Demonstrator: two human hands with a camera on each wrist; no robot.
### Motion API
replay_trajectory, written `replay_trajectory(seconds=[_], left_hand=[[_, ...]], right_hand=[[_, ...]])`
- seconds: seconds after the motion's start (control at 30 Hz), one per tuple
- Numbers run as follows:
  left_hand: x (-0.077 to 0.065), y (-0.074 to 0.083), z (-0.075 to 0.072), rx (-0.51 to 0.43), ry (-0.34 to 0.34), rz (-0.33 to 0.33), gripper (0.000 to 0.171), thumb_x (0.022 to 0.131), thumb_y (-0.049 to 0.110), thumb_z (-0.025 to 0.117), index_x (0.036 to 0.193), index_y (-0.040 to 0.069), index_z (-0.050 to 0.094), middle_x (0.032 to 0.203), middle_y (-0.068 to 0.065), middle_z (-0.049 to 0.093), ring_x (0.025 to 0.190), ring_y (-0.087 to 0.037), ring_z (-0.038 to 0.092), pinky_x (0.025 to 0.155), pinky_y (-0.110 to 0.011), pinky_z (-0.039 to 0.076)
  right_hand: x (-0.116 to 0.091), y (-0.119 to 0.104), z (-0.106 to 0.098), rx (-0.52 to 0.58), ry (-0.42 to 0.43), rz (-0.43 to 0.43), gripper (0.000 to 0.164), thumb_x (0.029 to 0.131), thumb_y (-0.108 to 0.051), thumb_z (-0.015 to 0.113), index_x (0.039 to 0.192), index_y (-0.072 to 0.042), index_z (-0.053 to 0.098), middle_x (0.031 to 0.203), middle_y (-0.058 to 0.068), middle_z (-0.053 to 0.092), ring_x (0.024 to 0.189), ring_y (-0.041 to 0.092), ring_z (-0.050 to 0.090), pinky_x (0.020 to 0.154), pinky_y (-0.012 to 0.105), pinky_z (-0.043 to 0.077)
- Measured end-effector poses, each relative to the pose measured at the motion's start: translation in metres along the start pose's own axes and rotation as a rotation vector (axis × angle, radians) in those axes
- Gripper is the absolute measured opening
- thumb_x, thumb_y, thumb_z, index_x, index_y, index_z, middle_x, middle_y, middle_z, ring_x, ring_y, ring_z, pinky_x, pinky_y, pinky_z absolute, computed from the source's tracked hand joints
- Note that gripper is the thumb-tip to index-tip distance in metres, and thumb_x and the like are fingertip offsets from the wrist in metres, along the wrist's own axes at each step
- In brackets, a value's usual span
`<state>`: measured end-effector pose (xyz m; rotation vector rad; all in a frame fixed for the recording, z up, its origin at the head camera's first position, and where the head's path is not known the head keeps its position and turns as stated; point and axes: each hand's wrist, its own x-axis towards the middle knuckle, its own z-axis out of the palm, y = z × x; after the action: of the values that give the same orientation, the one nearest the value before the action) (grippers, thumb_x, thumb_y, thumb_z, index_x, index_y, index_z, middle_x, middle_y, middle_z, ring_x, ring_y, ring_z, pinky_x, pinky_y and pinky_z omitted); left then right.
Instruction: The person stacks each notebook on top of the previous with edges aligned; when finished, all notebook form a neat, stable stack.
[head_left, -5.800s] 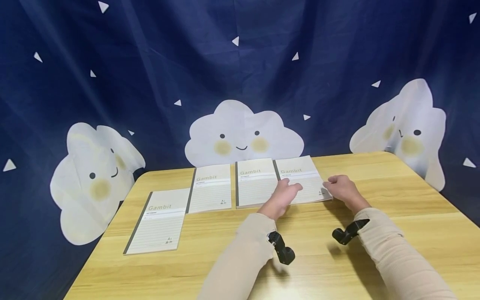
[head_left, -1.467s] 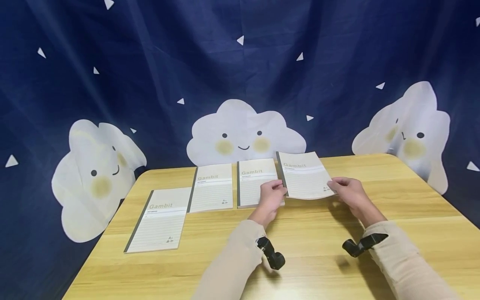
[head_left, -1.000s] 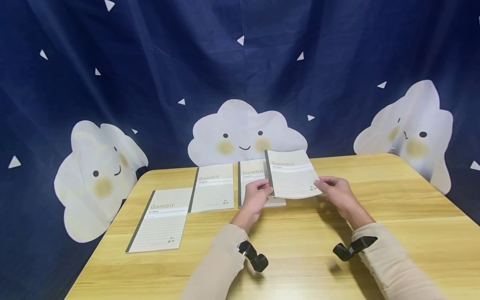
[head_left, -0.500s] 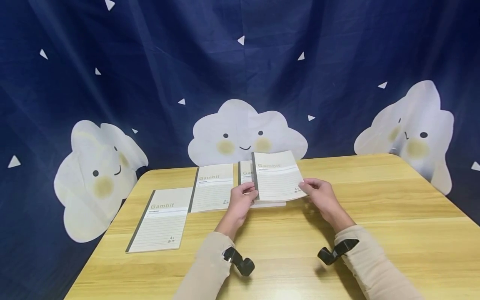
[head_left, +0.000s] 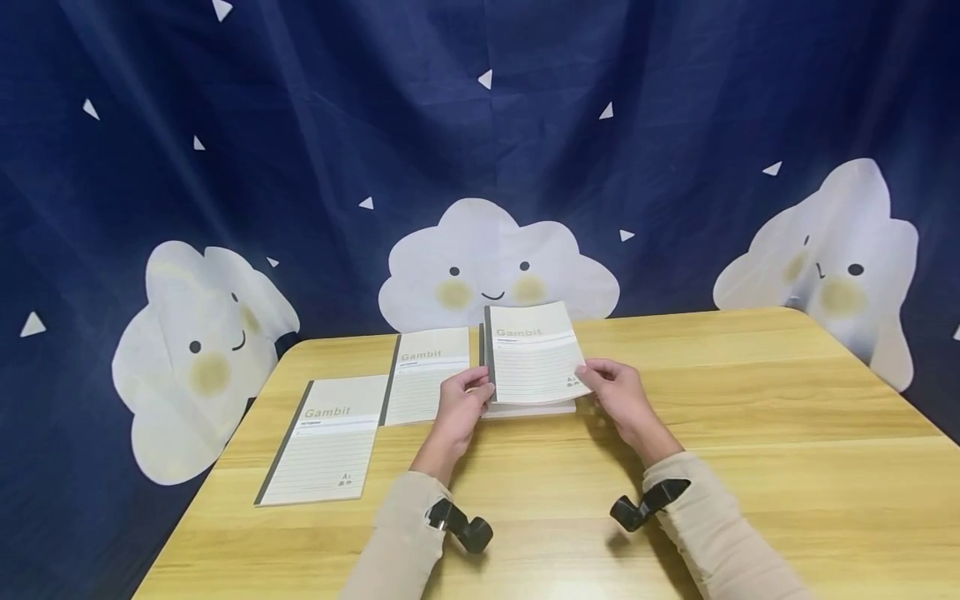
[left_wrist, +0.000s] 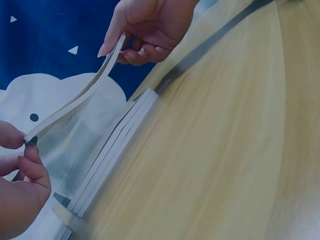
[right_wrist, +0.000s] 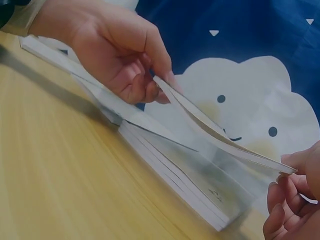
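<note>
A cream notebook marked "Gambit" (head_left: 532, 354), with a dark spine strip, is held in the air between both hands, slightly bowed. My left hand (head_left: 459, 408) pinches its spine side near the lower corner. At the opposite lower corner, my right hand (head_left: 621, 400) grips it between thumb and fingers. Directly below lies a small stack of notebooks (head_left: 532, 410), mostly covered in the head view. Both wrist views show a gap between the held notebook (left_wrist: 75, 102) and the layered edges of the stack (right_wrist: 175, 180).
To the left, another notebook (head_left: 427, 375) lies near the table's back edge, and one more (head_left: 326, 442) lies closer to the front. The wooden table (head_left: 750, 433) ends at a navy curtain (head_left: 322, 167) with cloud faces.
Both hands first had the notebook on the table at the right. They lifted it, then carried it left, and it now hovers over the stack. The other notebooks have stayed put.
</note>
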<state>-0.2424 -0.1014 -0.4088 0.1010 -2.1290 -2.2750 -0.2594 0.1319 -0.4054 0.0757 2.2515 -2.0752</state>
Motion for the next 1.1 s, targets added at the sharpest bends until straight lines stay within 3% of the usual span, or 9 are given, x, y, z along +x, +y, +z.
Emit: replay_trajectory(seconds=[0.33, 0.7, 0.97, 1.1], left_hand=[[0.000, -0.008, -0.010, 0.018, 0.034, -0.019, 0.039, 0.088, -0.004, 0.052, 0.127, -0.008, 0.051, 0.106, -0.010, 0.051, 0.075, -0.011, 0.050, 0.064, -0.019, 0.046], [0.003, -0.021, -0.008, 0.054, 0.119, 0.012, 0.034, 0.090, -0.002, 0.054, 0.123, -0.008, 0.056, 0.106, -0.013, 0.054, 0.077, -0.010, 0.052, 0.065, -0.020, 0.049], [0.005, -0.026, -0.009, 0.124, 0.179, 0.043, 0.032, 0.088, -0.003, 0.055, 0.120, -0.008, 0.059, 0.109, -0.018, 0.059, 0.085, -0.013, 0.056, 0.068, -0.021, 0.052], [0.004, -0.024, -0.009, 0.158, 0.199, 0.047, 0.032, 0.087, -0.004, 0.055, 0.119, -0.007, 0.059, 0.110, -0.018, 0.061, 0.095, -0.020, 0.058, 0.080, -0.025, 0.053]], right_hand=[[0.004, 0.004, 0.017, 0.041, 0.036, -0.009, 0.036, 0.092, -0.014, 0.059, 0.121, 0.006, 0.057, 0.083, -0.001, 0.055, 0.057, 0.007, 0.044, 0.048, 0.018, 0.037], [0.008, 0.014, 0.023, 0.036, 0.061, 0.007, 0.036, 0.092, -0.016, 0.059, 0.121, 0.005, 0.057, 0.084, 0.002, 0.053, 0.058, 0.007, 0.044, 0.046, 0.017, 0.035], [0.010, 0.022, 0.028, -0.059, 0.073, 0.016, 0.041, 0.094, -0.022, 0.057, 0.126, 0.002, 0.055, 0.101, 0.011, 0.058, 0.073, 0.011, 0.051, 0.059, 0.018, 0.045], [0.011, 0.023, 0.028, -0.123, 0.061, 0.020, 0.043, 0.095, -0.023, 0.055, 0.130, 0.001, 0.053, 0.120, 0.017, 0.057, 0.097, 0.018, 0.054, 0.076, 0.021, 0.048]])
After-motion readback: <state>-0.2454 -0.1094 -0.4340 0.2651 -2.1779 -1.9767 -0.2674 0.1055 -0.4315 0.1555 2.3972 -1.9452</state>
